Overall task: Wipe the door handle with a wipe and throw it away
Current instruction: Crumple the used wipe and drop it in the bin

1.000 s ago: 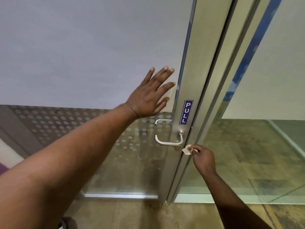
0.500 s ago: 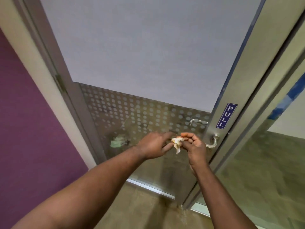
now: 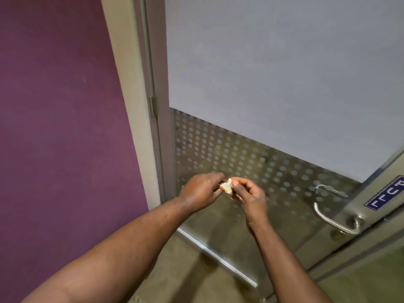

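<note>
A small crumpled whitish wipe [image 3: 227,186] sits pinched between the fingertips of both hands, in front of the lower glass of the door. My left hand [image 3: 202,191] grips it from the left and my right hand [image 3: 249,194] from the right. The silver lever door handle [image 3: 334,219] is well to the right of my hands, on the metal door stile, and nothing touches it. Part of the wipe is hidden inside my fingers.
The glass door [image 3: 273,73] has a frosted upper panel and a dotted band below. A blue PULL sign [image 3: 387,196] is at the right edge. A purple wall [image 3: 61,127] and pale door frame [image 3: 129,95] stand at left. Brown floor [image 3: 175,270] lies below.
My left hand came off the glass and joined my right hand on the wipe. Both hands moved left, away from the handle, and the view swung left to show the purple wall.
</note>
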A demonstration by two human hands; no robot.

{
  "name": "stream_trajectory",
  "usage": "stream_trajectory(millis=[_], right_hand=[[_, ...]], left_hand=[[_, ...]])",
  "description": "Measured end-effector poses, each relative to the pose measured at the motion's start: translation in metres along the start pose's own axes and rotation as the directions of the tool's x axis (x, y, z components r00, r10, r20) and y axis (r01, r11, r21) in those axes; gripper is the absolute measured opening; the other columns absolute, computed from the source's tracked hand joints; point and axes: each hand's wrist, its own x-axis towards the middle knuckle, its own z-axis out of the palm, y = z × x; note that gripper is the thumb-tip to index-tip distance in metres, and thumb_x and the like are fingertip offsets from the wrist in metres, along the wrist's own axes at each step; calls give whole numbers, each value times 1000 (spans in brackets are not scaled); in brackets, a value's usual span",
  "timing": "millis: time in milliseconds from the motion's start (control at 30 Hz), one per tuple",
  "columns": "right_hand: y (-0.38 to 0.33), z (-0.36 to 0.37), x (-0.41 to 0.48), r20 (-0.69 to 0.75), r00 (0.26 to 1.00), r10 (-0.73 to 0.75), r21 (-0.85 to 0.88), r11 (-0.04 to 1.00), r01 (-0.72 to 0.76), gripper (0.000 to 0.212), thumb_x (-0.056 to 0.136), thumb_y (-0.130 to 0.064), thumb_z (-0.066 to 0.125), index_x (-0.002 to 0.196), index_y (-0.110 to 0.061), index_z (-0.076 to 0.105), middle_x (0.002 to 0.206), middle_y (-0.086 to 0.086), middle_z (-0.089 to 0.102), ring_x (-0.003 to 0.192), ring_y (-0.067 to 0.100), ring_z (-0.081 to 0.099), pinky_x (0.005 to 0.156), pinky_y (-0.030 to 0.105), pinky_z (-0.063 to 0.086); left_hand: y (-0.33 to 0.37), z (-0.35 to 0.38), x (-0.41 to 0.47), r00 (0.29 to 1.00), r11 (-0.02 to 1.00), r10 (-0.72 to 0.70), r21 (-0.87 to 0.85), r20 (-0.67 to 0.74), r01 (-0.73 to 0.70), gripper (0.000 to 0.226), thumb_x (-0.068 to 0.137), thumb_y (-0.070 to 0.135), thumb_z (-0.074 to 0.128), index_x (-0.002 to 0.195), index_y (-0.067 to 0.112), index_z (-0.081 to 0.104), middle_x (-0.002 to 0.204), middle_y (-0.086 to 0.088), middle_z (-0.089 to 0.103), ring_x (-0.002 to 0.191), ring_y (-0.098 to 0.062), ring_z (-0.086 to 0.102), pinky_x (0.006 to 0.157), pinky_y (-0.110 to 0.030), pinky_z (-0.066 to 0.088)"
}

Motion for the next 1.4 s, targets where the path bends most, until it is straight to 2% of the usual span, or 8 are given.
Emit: stream_trajectory(millis=[200,467,600,733,867,1000,1133,1400], right_hand=[[22,79,17,105,993,-54,-251,965,79,16,75,-7,85,88,-8,77,83,3,78,74,7,69,71,17,52],[68,172,21,202,975,94,-367,930,-14,11,82,-1,75,78,-10,76,75,8,75,68,11,64,71,28,52],[100,216,16,251,957,144,-446,895,-18,20,85,3,68,77,-15,72,71,1,72,62,4,61,65,19,48],[147,248,13,278,933,230,-520,852,-55,19,83,-3,69,78,-20,73,74,-2,74,67,13,66,67,27,52],[196,271,7,306,908,287,-604,796,-48,6,85,-18,71,83,-23,75,74,-9,74,66,3,66,64,26,50],[250,298,8,429,876,219,-687,710,158,18,87,-26,61,75,-18,72,72,-2,69,66,15,61,57,24,34],[282,321,14,406,865,294,-743,657,125,10,89,-19,68,84,-20,76,91,5,72,85,22,67,78,34,52],[346,343,19,500,798,335,-769,595,232,39,89,-2,57,121,-18,72,124,6,70,113,24,64,92,25,43]], left_hand=[[-68,-42,-27,1000,999,-17,38,-17,18,13,92,25,72,99,17,65,90,-2,70,83,-24,64,63,-23,28],[-148,-81,-86,986,979,-162,128,30,157,14,97,34,65,106,23,62,99,3,69,88,-20,63,64,-28,36],[-202,-94,-133,939,929,-338,182,59,323,33,99,40,61,130,29,56,128,7,65,114,-20,62,93,-38,53],[-245,-101,-189,848,834,-527,225,55,503,42,102,38,56,143,28,52,146,4,56,133,-20,52,108,-35,41],[-282,-92,-240,795,777,-603,268,62,569,44,105,32,50,148,20,49,155,-2,48,146,-20,40,122,-33,25],[-310,-68,-273,725,727,-675,294,139,620,53,103,25,45,154,11,38,164,-11,31,154,-26,24,127,-44,18],[-320,-38,-287,777,747,-621,378,101,548,53,98,23,39,144,-1,49,153,-21,46,142,-38,43,115,-52,39],[-360,21,-298,708,676,-703,378,72,633,63,102,33,26,157,1,27,166,-18,19,155,-34,16,125,-48,17]])
